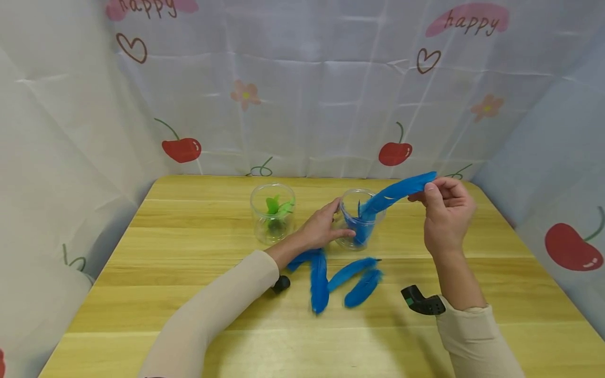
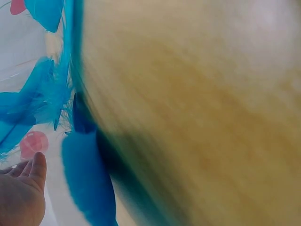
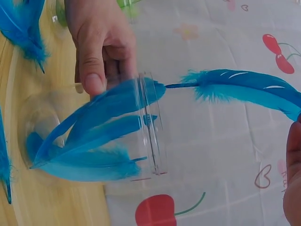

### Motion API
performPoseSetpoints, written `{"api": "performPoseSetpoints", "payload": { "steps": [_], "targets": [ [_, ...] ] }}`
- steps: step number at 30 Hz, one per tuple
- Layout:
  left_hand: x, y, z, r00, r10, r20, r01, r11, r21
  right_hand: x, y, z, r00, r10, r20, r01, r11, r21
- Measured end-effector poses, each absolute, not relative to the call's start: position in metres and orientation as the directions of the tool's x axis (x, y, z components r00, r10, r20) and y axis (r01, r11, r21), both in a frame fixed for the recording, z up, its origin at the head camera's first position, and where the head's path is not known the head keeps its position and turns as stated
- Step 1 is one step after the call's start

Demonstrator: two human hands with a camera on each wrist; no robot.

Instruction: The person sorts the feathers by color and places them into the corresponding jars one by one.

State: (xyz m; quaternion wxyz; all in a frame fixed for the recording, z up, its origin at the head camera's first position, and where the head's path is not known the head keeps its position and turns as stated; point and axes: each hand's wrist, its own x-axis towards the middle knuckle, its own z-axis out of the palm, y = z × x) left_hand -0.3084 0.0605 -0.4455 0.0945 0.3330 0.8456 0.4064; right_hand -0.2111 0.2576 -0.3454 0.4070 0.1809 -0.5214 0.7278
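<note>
My left hand (image 1: 319, 228) grips a clear plastic cup (image 1: 344, 242) from its left side, the thumb across the near wall. Inside the cup stand several blue feathers, seen through its wall in the right wrist view. Between thumb and fingertips, my right hand (image 1: 446, 212) pinches one end of another blue feather (image 1: 402, 189), to the right of the cup. That feather slants down to the left, its bare quill (image 3: 181, 85) close to the cup's rim (image 3: 157, 136). Blue feathers also show close up in the left wrist view.
Several loose blue feathers (image 1: 319, 283) lie on the wooden table (image 1: 264, 341) in front of the cup. To the left stands another clear cup (image 1: 257, 228) with bright green, leaf-shaped pieces (image 1: 272, 205). A printed curtain (image 1: 307, 121) hangs behind the table.
</note>
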Motion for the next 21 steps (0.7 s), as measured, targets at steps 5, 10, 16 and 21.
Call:
{"api": "performPoseSetpoints", "payload": {
  "steps": [5, 10, 16, 21],
  "targets": [
    [-0.309, 0.062, -0.446, -0.757, 0.642, 0.122, 0.489, 0.433, 0.757, -0.212, 0.259, -0.342, -0.594, 0.446, 0.669, -0.786, -0.146, -0.601],
    [-0.310, 0.062, -0.448, -0.759, 0.639, 0.124, 0.489, 0.434, 0.757, -0.213, 0.261, -0.343, -0.601, 0.458, 0.655, -0.777, -0.140, -0.614],
    [-0.309, 0.062, -0.447, -0.763, 0.636, 0.115, 0.491, 0.454, 0.744, -0.214, 0.263, -0.351, -0.615, 0.447, 0.650, -0.761, -0.119, -0.638],
    [-0.309, 0.061, -0.447, -0.762, 0.637, 0.112, 0.491, 0.458, 0.741, -0.216, 0.264, -0.357, -0.620, 0.427, 0.658, -0.755, -0.099, -0.648]
  ]
}}
